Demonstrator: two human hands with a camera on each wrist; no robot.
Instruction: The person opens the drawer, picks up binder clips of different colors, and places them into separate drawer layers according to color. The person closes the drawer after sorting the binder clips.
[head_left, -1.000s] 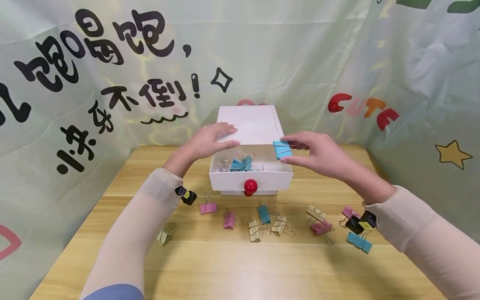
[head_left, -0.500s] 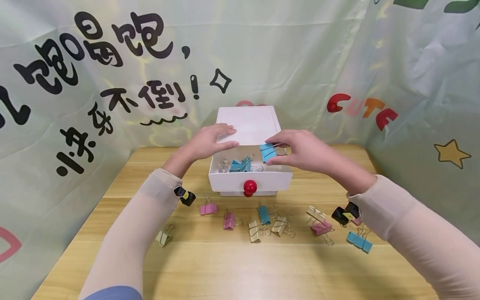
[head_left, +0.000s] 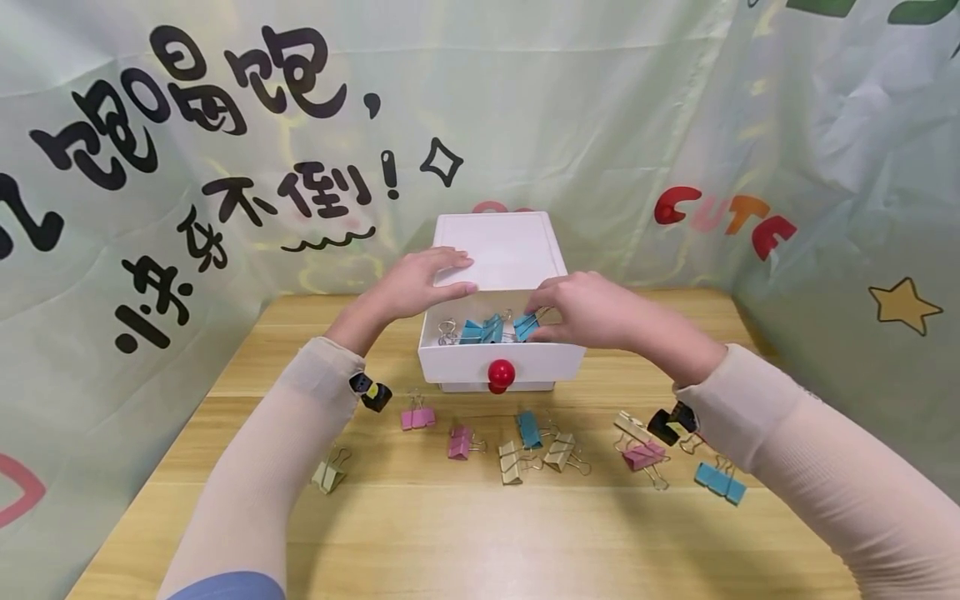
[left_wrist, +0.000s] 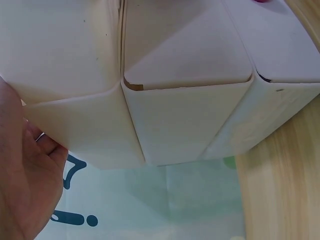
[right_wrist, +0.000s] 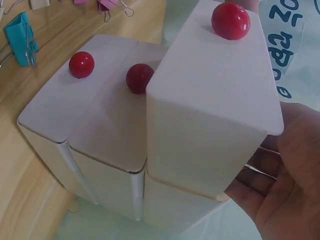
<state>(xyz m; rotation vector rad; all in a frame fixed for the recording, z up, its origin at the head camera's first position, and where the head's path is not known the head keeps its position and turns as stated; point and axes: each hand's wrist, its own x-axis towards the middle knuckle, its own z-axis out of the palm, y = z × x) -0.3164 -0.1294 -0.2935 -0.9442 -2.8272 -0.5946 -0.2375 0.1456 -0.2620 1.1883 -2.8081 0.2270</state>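
Note:
A white drawer cabinet (head_left: 495, 242) stands at the back of the table, its top drawer (head_left: 457, 363) pulled out by a red knob (head_left: 501, 372). My left hand (head_left: 405, 285) rests against the cabinet's upper left edge, fingers extended over the top; the left wrist view shows it beside the white wall. With my right hand (head_left: 592, 310) I pinch a blue binder clip (head_left: 525, 327) inside the drawer's right half. Other blue binder clips (head_left: 482, 330) lie to its left in the drawer. In the right wrist view the held clip is hidden, and fingers (right_wrist: 255, 187) show beside the drawer.
Loose clips lie on the table (head_left: 480, 533) before the cabinet: pink (head_left: 417, 418), blue (head_left: 528, 429), cream (head_left: 510, 463), and at the right another blue clip (head_left: 720, 483). Lower drawers with red knobs (right_wrist: 81, 64) appear in the right wrist view. A printed cloth (head_left: 600, 125) hangs behind.
My right hand has moved left and down with the blue binder clip, from above the drawer's right side to inside it. My left hand stays in place.

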